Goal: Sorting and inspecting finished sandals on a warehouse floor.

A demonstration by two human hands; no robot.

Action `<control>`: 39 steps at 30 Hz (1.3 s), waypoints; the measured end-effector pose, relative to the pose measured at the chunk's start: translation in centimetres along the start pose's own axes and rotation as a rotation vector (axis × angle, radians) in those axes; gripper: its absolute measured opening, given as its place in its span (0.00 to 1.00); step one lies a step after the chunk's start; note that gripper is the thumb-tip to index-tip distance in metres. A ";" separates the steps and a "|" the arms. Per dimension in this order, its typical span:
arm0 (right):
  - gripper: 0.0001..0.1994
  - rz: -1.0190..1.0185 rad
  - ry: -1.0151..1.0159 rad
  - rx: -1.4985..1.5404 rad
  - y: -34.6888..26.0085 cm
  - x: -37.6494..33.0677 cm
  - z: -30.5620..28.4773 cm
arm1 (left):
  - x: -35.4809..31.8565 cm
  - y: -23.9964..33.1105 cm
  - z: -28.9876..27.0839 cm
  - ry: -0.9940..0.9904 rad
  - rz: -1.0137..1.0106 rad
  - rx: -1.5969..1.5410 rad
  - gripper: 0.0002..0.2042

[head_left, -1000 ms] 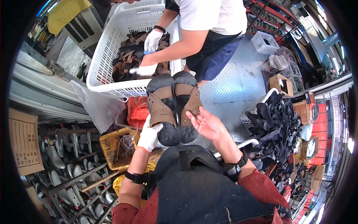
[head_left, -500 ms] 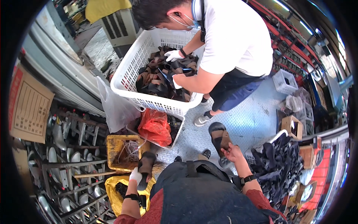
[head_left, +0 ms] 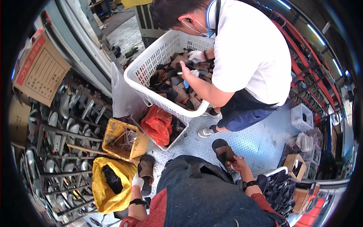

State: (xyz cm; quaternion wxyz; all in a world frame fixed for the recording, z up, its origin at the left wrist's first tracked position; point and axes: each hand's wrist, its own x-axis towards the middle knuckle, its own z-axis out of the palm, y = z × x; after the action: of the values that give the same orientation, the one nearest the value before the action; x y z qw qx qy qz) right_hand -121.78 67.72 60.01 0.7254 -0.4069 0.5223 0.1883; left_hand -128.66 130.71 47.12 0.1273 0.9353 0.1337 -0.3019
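Note:
My left hand (head_left: 137, 182), in a white glove, grips a brown sandal (head_left: 146, 168) low at my left side, over a yellow bag (head_left: 107, 183). My bare right hand (head_left: 237, 164) holds a second brown sandal (head_left: 223, 152) out to my right above the metal floor. A black apron covers my front. Across from me a person in a white shirt (head_left: 245, 53) bends over a white plastic basket (head_left: 151, 64) full of brown sandals; their gloved hands (head_left: 196, 56) are down among them.
A yellow crate (head_left: 120, 139) and a red plastic bag (head_left: 157, 123) sit beside the basket. Metal racks of shoe moulds (head_left: 60, 136) fill the left. A cardboard box (head_left: 39, 72) stands at far left. A basket of black sandals (head_left: 280, 191) is at lower right.
My hands have dropped and spread apart, one sandal in each; a second ago both sandals were held together, raised close to the camera. The view has swung toward the other person.

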 end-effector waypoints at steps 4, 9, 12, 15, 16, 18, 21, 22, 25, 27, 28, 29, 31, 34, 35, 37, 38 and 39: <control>0.10 -0.009 0.014 0.034 -1.1 0.8 -3.2 | -3.7 15.4 -11.1 0.016 -0.195 -0.486 0.23; 0.11 -0.015 -0.002 0.003 -1.8 1.5 -1.9 | -5.4 14.8 -9.5 -0.010 -0.221 -0.461 0.24; 0.10 0.000 -0.041 0.067 -1.4 2.1 -1.7 | -4.6 12.1 -6.4 -0.092 -0.278 -0.458 0.21; 0.09 0.027 -0.017 0.131 -1.1 3.2 -1.7 | -3.3 9.1 -3.8 -0.164 -0.311 -0.483 0.20; 0.10 0.024 -0.019 0.142 -0.8 3.6 -2.1 | -3.1 9.1 -4.2 -0.220 -0.352 -0.395 0.19; 0.10 0.025 -0.026 0.146 -1.1 3.5 -1.5 | -2.4 8.8 -4.5 -0.270 -0.400 -0.310 0.19; 0.10 0.004 0.024 0.133 -1.8 3.6 -0.5 | -0.4 8.6 -5.0 -0.101 -0.437 -0.588 0.14; 0.11 -0.010 0.026 0.138 -2.0 3.6 -0.2 | 0.6 9.0 -5.7 -0.067 -0.372 -0.462 0.14; 0.12 -0.031 0.040 0.149 -2.6 3.6 1.1 | 2.1 13.0 -11.1 -0.094 -0.304 -0.393 0.18; 0.12 -0.038 0.050 0.159 -3.0 3.4 1.9 | 3.8 14.0 -12.4 -0.073 -0.264 -0.483 0.22; 0.12 -0.035 0.043 0.140 -3.1 3.3 2.2 | 4.3 14.4 -13.0 -0.052 -0.217 -0.462 0.24; 0.13 -0.031 0.034 0.120 -3.3 3.3 2.4 | 4.9 14.2 -12.9 -0.052 -0.217 -0.464 0.24; 0.10 -0.018 0.018 0.126 -3.5 3.2 2.7 | 6.2 13.7 -12.5 -0.036 -0.153 -0.524 0.25; 0.08 -0.016 0.025 0.153 -3.0 3.8 2.2 | 6.4 14.8 -13.5 -0.097 -0.149 -0.490 0.25; 0.08 -0.015 0.031 0.155 -2.7 3.9 2.3 | 6.3 14.8 -13.8 -0.133 -0.179 -0.458 0.25; 0.09 -0.008 0.025 0.137 -2.5 3.6 3.0 | 7.0 11.6 -10.8 -0.070 -0.164 -0.474 0.23; 0.10 -0.008 0.029 0.125 -2.1 3.7 2.8 | 7.0 11.0 -10.3 -0.107 -0.197 -0.503 0.23; 0.10 -0.004 0.031 0.130 -1.9 3.9 2.6 | 7.2 10.3 -9.9 -0.143 -0.231 -0.532 0.23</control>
State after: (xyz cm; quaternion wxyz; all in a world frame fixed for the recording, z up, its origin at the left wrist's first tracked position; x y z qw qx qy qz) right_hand -117.37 68.04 57.50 0.7425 -0.3630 0.5437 0.1461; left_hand -114.44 125.52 52.22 0.3417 0.8240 0.3045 -0.3339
